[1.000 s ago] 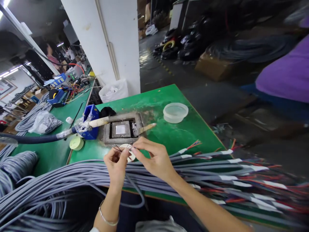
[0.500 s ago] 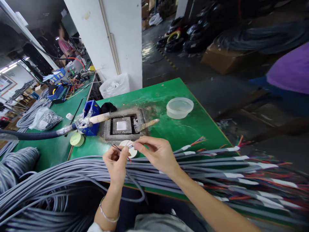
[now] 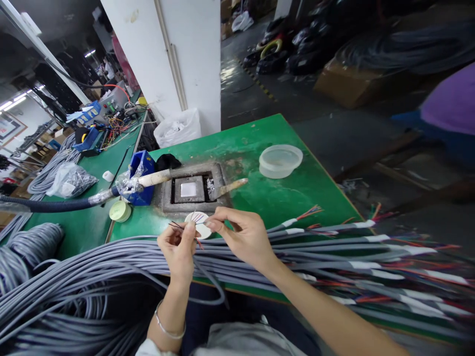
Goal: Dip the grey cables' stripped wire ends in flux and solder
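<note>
Head view: pinching thin wires point(image 3: 198, 217) between thumb and finger of left hand point(image 3: 178, 247), fanned toward 2 o'clock; with right hand point(image 3: 241, 237), at 3 o'clock of left, nipping narrowly at far end of same wires. Holding them above bench point(image 3: 245, 143), seen against white disc point(image 3: 205, 232). Around wires: with pot point(image 3: 167, 198) at 11 o'clock, tub point(image 3: 276, 173) at 2, grey cables point(image 3: 118, 252) at 6.
</note>
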The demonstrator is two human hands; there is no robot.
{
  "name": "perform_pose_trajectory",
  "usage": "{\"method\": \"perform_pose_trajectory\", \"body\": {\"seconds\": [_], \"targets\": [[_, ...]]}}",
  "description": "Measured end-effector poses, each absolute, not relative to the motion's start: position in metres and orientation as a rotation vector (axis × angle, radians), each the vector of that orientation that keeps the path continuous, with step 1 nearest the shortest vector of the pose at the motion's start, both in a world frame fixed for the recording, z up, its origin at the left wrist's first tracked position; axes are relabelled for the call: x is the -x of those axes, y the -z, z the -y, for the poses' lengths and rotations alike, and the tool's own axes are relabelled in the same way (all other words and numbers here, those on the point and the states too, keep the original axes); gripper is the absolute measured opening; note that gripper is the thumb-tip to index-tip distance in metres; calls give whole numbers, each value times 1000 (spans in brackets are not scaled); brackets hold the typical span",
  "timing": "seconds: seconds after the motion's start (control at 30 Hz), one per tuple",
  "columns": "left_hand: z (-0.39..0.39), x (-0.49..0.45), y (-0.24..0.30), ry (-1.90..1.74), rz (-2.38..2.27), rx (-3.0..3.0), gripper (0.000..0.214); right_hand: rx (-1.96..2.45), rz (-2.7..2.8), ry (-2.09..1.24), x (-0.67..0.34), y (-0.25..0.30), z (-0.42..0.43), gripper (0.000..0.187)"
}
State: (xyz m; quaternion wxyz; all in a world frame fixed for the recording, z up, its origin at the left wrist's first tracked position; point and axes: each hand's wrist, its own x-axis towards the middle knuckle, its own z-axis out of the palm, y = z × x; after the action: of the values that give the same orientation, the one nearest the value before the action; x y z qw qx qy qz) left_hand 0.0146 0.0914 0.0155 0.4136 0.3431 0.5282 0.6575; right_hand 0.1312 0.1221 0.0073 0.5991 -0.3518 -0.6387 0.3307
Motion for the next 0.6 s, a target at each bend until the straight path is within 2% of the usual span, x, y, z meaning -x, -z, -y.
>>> {"method": "perform_pose_trajectory", "body": {"seconds": [0.37,0.6], "targets": [[-93,-6,-17,-1617,-1418,-1023,35,886,1259,-926,-134,-7,-124,19],[-90,-10,-15,-1605,-1421,-1059,33,888,1331,-1021,-131,-9,-124,18]]}}
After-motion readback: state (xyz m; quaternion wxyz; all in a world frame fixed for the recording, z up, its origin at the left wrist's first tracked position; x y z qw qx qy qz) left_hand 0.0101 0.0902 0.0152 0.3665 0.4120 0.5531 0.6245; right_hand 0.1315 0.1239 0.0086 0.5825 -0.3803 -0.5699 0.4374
